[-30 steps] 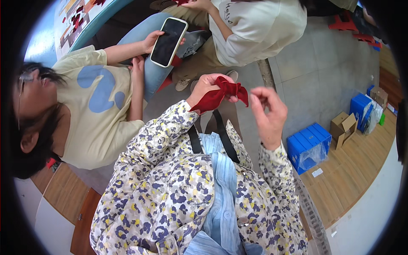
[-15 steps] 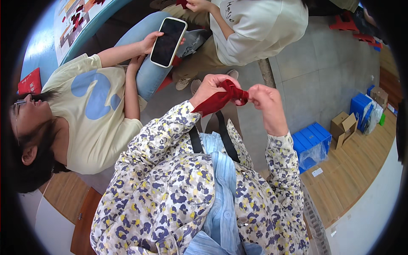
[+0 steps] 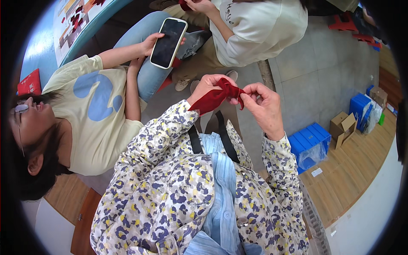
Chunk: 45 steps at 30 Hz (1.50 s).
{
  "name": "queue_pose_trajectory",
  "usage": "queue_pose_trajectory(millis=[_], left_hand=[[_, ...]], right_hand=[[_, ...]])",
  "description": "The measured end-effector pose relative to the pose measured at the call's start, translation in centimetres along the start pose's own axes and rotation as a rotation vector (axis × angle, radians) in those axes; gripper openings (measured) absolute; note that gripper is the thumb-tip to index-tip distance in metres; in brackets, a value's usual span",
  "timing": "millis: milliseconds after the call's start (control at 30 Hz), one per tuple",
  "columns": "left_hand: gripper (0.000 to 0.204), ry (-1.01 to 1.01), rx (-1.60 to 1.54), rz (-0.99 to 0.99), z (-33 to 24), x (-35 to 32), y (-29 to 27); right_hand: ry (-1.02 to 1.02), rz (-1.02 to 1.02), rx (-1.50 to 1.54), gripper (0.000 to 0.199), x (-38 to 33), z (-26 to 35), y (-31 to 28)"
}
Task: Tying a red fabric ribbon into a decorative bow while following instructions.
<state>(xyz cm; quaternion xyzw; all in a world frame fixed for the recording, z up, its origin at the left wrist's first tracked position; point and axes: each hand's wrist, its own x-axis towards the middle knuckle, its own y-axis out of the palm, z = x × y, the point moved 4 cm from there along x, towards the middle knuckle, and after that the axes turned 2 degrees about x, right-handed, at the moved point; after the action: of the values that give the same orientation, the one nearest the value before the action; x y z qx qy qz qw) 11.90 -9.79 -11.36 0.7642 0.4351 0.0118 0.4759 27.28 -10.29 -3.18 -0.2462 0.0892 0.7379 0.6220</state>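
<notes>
A dark red velvet ribbon is between my two hands, folded and bunched near its right end. My left hand is closed around the bunched part, and a wide pointed tail hangs over its wrist side. With thumb and index finger, my right hand pinches a small end of the ribbon on the right; its other fingers are curled. Part of the fold lies hidden behind the left fingers.
On my left a seated person holds a phone. Another person in a white top sits ahead. A blue table bears red pieces. To the right are a blue crate and a cardboard box.
My right hand has turned and its fingers have opened out from a tight fist into a pinch. The ribbon's right loop has become a small pointed end. My left hand has barely moved.
</notes>
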Motion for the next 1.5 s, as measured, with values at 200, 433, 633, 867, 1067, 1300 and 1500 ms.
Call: queue_pose_trajectory(millis=[200,433,633,867,1067,1300,1500], left_hand=[[0.020,-0.011,0.024,0.080,-0.5,0.1,0.5],[0.020,0.053,-0.005,0.070,-0.9,-0.4,-0.2],[0.020,0.026,-0.055,-0.034,-0.1,-1.0,-0.6],[0.024,0.082,-0.015,0.005,0.0,-1.0,-0.2],[0.024,0.073,0.037,0.016,-0.7,-1.1,-0.1],[0.021,0.099,0.141,-0.001,-0.9,-1.1,-0.2],[0.019,0.102,0.147,-0.043,-0.5,-1.0,-0.7]], right_hand=[[0.528,0.225,1.046,0.006,0.6,-3.4,0.5],[0.326,0.038,0.663,0.009,0.1,-2.1,0.8],[0.083,-0.174,0.163,0.007,-1.3,-0.7,1.2],[-0.342,-0.377,-0.354,0.012,-1.4,1.1,1.9],[-0.335,-0.357,-0.317,0.011,-1.2,1.1,2.0],[-0.067,-0.237,-0.008,0.006,-0.7,0.5,2.2],[-0.312,-0.374,-0.310,0.009,-0.6,0.6,2.6]])
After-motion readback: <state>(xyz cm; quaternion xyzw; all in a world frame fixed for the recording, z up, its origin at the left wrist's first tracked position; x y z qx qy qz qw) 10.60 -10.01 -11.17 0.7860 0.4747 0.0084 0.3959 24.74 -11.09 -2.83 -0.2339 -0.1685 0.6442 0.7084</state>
